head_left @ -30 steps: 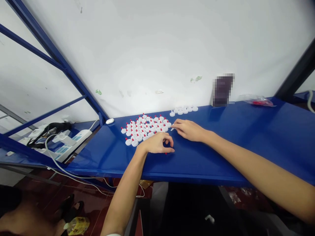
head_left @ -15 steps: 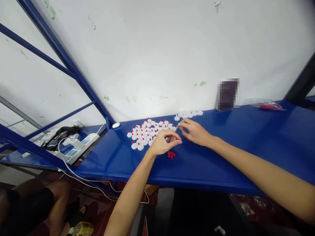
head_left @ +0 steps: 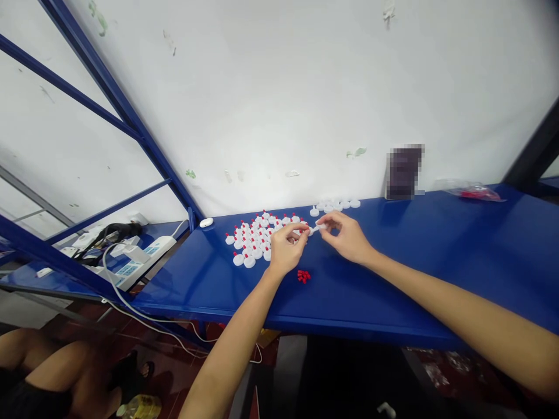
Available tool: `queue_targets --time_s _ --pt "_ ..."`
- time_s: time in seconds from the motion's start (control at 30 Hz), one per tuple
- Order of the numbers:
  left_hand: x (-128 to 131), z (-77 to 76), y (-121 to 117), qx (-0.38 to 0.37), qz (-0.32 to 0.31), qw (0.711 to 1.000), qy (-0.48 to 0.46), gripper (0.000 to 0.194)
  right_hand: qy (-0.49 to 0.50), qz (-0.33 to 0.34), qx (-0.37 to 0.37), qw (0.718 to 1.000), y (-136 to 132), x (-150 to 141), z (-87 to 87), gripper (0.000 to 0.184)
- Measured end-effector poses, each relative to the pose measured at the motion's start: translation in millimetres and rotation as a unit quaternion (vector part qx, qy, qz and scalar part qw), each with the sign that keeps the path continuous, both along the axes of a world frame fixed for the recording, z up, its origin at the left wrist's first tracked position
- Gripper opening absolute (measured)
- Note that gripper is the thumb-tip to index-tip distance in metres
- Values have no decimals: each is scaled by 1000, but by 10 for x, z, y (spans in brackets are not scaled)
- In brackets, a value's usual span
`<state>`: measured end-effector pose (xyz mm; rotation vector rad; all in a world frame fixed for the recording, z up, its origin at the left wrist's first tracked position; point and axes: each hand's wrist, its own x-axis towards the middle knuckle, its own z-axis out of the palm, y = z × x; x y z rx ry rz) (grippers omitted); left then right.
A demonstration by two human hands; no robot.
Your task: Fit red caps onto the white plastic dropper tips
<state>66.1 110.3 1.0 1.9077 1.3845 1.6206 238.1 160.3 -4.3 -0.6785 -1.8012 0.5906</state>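
My right hand [head_left: 347,235] pinches a white nozzle cap [head_left: 320,225], its spout pointing left. My left hand [head_left: 286,247] is closed at the spout's end, with a small red tip cap [head_left: 311,231] between thumb and finger. The two hands almost meet above the blue table. Left of and behind my left hand stands a cluster of white nozzle caps with red tips [head_left: 251,238], partly hidden by that hand. A small pile of loose red tip caps [head_left: 304,276] lies in front of my hands. Several white nozzle caps without red tips [head_left: 334,205] stand near the wall.
The blue table [head_left: 393,291] runs along a white wall. A dark pixelated object [head_left: 402,173] leans at the back, left of a clear bag with red pieces [head_left: 474,192]. A white case [head_left: 206,222], power strips [head_left: 146,262] and cables are left. A person's bare legs [head_left: 56,361] show below.
My left hand has risen away from the loose red pile to the spout's end. The right hand has turned the white nozzle cap into clearer view. The person's legs at lower left have shifted.
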Motion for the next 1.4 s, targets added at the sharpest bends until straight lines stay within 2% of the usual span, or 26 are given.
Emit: queue_targets --time_s 0.13,0.47,0.73,0.87,1.0,1.27,1.4 --pt "-9 -41 29 23 2 999 42 15 51 -6 -47 998 13 -15 -37 16" --pt "-24 -40 47 32 -2 998 52 12 70 1 -13 997 -97 -29 30 10" --pt "-41 -18 23 56 -4 995 85 13 85 25 -63 994 -88 -65 21 14" --pt "-51 -18 21 76 5 991 109 13 31 24 -52 998 -87 -54 25 18" --pt "-47 -13 8 99 -12 986 134 10 -48 8 -29 998 -102 -21 37 24" --pt "-51 -61 14 113 -45 978 172 9 2 128 -138 982 -45 -53 -12 31" --pt "-40 -38 5 83 -36 980 180 32 50 176 -210 960 3 -74 -50 34"
